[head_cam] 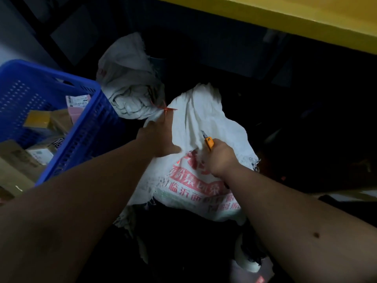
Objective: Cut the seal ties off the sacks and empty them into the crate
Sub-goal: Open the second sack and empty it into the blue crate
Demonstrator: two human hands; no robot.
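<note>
left fingers (163, 121) flat on white sack (201, 116) by red tie (170, 109), right fingers (217, 149) around orange knife (209, 142)

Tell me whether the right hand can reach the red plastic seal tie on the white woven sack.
Probably yes. The right hand grips the orange utility knife, blade pointing toward the red plastic seal tie, with only bare white woven sack between. The left hand rests just below it.

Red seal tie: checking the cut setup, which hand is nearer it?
Left. The left hand lies on the sack just below the red seal tie; the right hand, gripping the orange knife, is farther down and right.
</note>
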